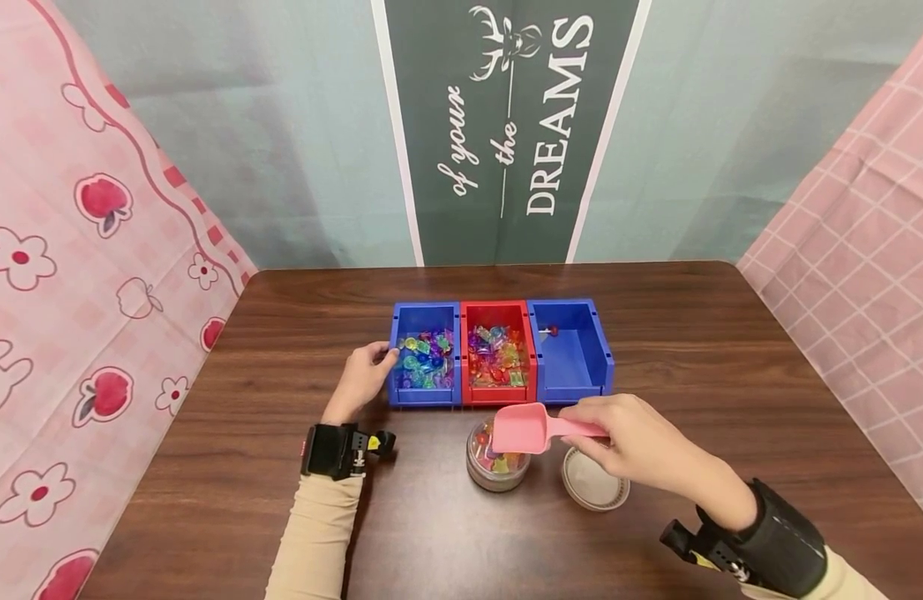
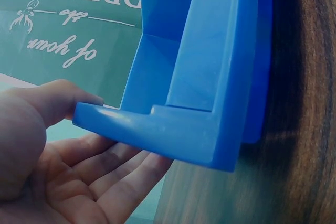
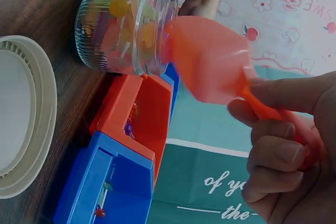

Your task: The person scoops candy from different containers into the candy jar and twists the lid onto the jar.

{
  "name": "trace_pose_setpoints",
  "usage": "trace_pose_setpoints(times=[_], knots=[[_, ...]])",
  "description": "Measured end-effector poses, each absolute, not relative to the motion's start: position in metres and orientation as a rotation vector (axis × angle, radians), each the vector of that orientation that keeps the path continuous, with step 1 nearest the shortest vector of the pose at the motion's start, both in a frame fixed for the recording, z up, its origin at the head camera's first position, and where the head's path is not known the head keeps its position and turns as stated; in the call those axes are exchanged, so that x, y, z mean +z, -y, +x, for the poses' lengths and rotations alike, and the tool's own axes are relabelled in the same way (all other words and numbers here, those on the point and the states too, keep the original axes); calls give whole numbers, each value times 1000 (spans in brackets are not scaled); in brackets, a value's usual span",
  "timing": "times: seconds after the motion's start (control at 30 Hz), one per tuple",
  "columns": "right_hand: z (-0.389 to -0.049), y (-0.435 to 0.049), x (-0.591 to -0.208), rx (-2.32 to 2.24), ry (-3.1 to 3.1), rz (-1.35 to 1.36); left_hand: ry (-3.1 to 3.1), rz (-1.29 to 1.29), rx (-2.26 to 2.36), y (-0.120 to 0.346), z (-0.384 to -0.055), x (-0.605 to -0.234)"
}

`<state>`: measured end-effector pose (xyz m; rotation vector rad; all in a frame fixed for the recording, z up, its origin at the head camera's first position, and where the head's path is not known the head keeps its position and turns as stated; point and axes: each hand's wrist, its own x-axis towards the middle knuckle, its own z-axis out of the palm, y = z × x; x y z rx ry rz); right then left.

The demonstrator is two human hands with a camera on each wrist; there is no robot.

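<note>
My right hand (image 1: 641, 437) grips the handle of a pink scoop (image 1: 521, 428). In the head view the scoop's bowl overlaps the mouth of a glass jar (image 1: 499, 475); in the right wrist view its tip is at the jar's rim. Colourful translucent pieces fill the jar (image 3: 121, 30). My left hand (image 1: 362, 375) holds the side wall of the left blue bin (image 1: 425, 398), thumb at the top edge and fingers along the outside, as the left wrist view shows on the blue wall (image 2: 152, 135). Blue, green and purple pieces lie in that bin.
A red bin (image 1: 499, 396) with mostly red and orange pieces stands in the middle. The right blue bin (image 1: 574, 358) holds a small red-tipped stick (image 1: 551, 331). A round whitish lid (image 1: 596, 483) lies right of the jar on the wooden table (image 1: 243, 467).
</note>
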<state>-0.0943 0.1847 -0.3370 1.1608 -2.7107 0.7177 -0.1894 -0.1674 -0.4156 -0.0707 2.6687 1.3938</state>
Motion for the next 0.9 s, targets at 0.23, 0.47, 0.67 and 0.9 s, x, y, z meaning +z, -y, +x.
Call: trace_pose_setpoints(times=[0.23, 0.47, 0.67, 0.9], knots=[[-93, -189, -335, 751, 2794, 1149, -2685, -57, 1392, 167, -190, -415], [-90, -189, -336, 695, 2855, 1066, -2686, -66, 1390, 167, -190, -417], [-88, -191, -338, 710, 2814, 1033, -2660, -77, 1387, 167, -188, -416], [-93, -203, -344, 729, 2673, 963, -2642, -80, 1404, 167, -188, -414]])
